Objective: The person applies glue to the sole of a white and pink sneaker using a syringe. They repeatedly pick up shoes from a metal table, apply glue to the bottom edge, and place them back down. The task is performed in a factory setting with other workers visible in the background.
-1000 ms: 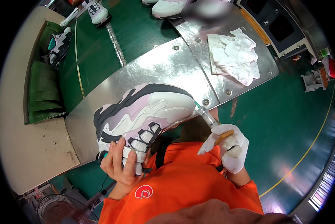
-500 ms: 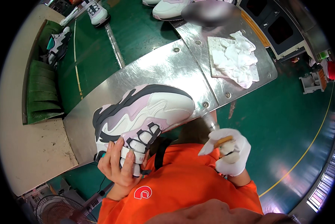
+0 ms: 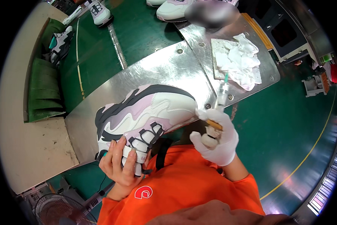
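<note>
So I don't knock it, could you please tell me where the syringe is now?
In the head view, the syringe is right of centre in the gloved right grip, its green tip pointing toward the crumpled white cloth.

Caged fan (image 3: 61,209) near beige tabletop (image 3: 29,157)

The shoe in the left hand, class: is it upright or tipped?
Tipped: the shoe is on its side, sole facing away from the orange shirt, lacing toward it.

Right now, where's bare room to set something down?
Steel tabletop between the held shoe and green surface; that surface between metal strip and yellow line. Crowded: steel's right end, white cloth on a board, syringe in front.
</note>
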